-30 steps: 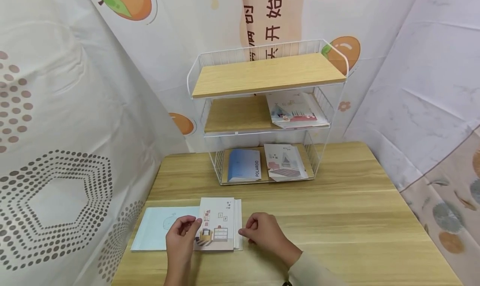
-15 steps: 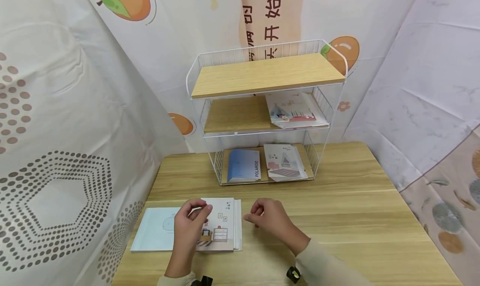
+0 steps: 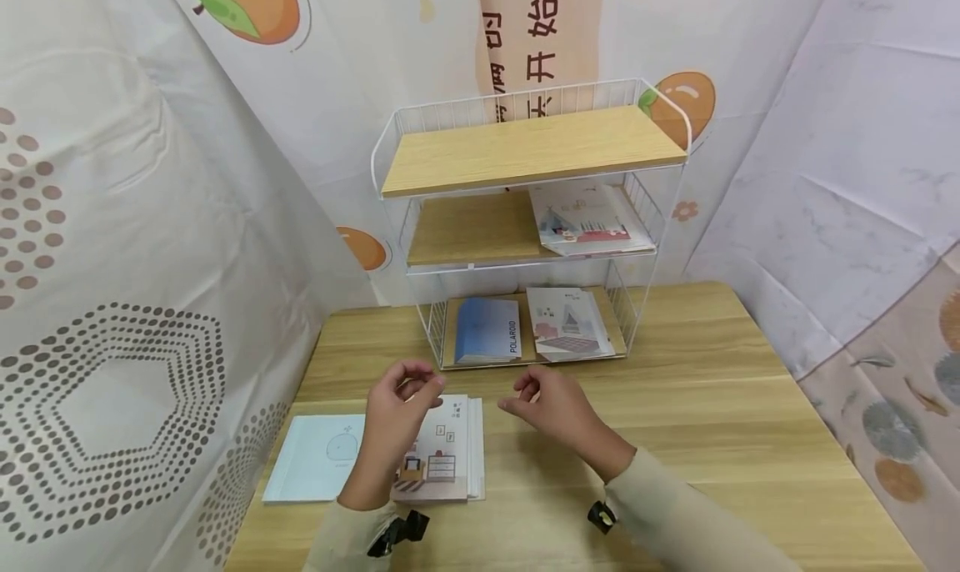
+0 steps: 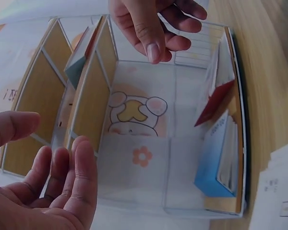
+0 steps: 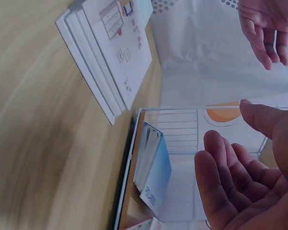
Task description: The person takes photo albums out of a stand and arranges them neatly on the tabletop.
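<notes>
My left hand (image 3: 401,409) hovers over a stack of booklets (image 3: 450,459) on the table, its fingers loosely bent around nothing. The stack's top cover shows a drawn chair and a chest of drawers. Beside the stack, a pale blue booklet (image 3: 307,459) lies partly hidden behind my left wrist. To the right of the stack, my right hand (image 3: 551,405) is held above the wood, fingers loosely curled. In the right wrist view its palm (image 5: 249,191) shows with nothing in it.
A white wire rack (image 3: 525,143) with wooden shelves stands at the back. Its bottom shelf bears blue booklets marked POLAROID (image 3: 491,330) and a picture-covered stack (image 3: 570,326). More booklets (image 3: 585,218) lie at the right of the middle shelf. Patterned cloth (image 3: 97,263) hangs around the table.
Both hands have lifted off the booklet stack and moved forward toward the rack. My right hand has also shifted right. The stack stays where it was.
</notes>
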Tool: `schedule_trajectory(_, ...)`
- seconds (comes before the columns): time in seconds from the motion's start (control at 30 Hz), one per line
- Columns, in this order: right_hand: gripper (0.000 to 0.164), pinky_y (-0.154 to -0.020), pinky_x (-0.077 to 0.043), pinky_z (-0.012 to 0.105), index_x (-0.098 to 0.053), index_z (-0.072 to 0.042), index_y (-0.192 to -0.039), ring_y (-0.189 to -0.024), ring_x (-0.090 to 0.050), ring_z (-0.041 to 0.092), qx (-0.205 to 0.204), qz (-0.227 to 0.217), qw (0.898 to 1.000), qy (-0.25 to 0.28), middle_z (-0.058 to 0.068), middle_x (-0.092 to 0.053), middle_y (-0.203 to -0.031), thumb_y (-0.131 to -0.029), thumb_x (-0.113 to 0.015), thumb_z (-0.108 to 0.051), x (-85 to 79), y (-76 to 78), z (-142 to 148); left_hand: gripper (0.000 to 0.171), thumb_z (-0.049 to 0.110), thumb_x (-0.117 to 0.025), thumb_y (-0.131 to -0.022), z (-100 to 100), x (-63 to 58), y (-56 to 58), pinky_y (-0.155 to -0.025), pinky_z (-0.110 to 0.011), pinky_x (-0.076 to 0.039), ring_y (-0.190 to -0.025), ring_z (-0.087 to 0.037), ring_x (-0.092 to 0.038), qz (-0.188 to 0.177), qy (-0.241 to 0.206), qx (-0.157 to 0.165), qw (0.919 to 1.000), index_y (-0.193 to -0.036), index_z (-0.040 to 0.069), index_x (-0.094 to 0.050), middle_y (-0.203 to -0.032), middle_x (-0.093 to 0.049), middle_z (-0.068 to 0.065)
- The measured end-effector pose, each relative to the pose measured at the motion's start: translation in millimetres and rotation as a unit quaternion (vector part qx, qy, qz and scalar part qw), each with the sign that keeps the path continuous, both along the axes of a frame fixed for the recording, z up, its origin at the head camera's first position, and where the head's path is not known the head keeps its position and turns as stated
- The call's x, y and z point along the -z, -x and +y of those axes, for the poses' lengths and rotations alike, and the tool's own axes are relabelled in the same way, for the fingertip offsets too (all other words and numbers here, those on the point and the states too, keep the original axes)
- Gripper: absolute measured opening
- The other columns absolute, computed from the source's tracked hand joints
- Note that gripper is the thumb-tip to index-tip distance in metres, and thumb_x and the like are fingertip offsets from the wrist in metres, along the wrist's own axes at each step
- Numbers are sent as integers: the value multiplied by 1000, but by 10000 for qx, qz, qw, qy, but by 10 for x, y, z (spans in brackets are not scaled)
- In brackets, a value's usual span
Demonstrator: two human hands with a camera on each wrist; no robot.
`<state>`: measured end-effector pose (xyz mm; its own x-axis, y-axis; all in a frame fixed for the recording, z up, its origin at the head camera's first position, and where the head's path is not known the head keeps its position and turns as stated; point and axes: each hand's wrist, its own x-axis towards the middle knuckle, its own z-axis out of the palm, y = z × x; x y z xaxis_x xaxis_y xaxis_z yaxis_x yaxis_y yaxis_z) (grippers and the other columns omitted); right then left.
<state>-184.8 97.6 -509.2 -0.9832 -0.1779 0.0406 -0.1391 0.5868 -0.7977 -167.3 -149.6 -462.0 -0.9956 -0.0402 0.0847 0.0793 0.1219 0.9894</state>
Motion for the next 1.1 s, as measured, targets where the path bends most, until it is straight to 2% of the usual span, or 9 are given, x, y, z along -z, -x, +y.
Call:
schedule_trajectory(0.2,31,-59,-50,28,-69,-19,-97,-67,-59,7,-77,152,9998,-114,-11,-65,-80,-84,-86,-41,-86,53,49,22,7,-76,-93,91,-119,94,-75,-31,-64,-90,-20,-71,41,32,120,9999,-111,2,-65,-107,-64,-16)
schedule_trajectory(0.4,34,-62,-52,28,-70,-16,-96,-70,-61,6,-82,375,9988,-305,-9,-66,-80,-83,-87,-42,-250,89,145,25,10,-76,-93,198,-208,184,-74,-30,-64,-94,-19,-71,109,159,462,9987,-114,2,-65,-112,-64,-18)
schedule_trajectory(0.47,33,-63,-53,28,-69,-16,-95,-72,-61,7,-105,406,9984,-366,-8,-66,-81,-83,-87,-40,-319,114,180,25,11,-76,-94,226,-251,208,-75,-30,-64,-98,-25,-72,120,173,536,9983,-115,3,-65,-114,-65,-20)
schedule_trajectory(0.57,31,-64,-53,27,-68,-16,-95,-73,-61,6,-163,569,9972,-463,-7,-66,-83,-84,-87,-39,-414,150,235,26,11,-75,-94,260,-317,237,-78,-35,-64,-100,-29,-72,94,161,625,9979,-116,4,-64,-117,-65,-21)
schedule_trajectory(0.63,31,-63,-53,26,-67,-17,-94,-74,-62,6,-179,654,9965,-487,-7,-66,-84,-84,-86,-39,-469,171,268,27,12,-74,-94,282,-358,255,-79,-38,-65,-100,-30,-73,51,139,684,9976,-117,4,-63,-118,-65,-17)
schedule_trajectory(0.7,31,-62,-53,26,-67,-17,-94,-75,-63,6,-184,751,9956,-525,-7,-67,-84,-84,-86,-40,-516,185,299,28,11,-74,-94,304,-389,270,-79,-40,-65,-97,-26,-73,38,129,735,9972,-118,4,-63,-119,-63,-15)
schedule_trajectory(0.87,32,-61,-51,27,-68,-14,-93,-76,-64,8,-180,789,9949,-602,-7,-67,-84,-86,-85,-40,-608,218,348,31,9,-72,-95,354,-439,320,-78,-38,-65,-96,-23,-73,-22,122,879,9961,-124,3,-61,-125,-61,-13)
schedule_trajectory(1.1,32,-63,-54,28,-72,-13,-99,-79,-66,9,-106,771,9953,-572,-6,-70,-86,-91,-78,-44,-720,262,411,39,7,-69,-95,449,-525,408,-82,-44,-65,-108,-29,-69,-105,104,1078,9941,-131,3,-56,-131,-59,-14)
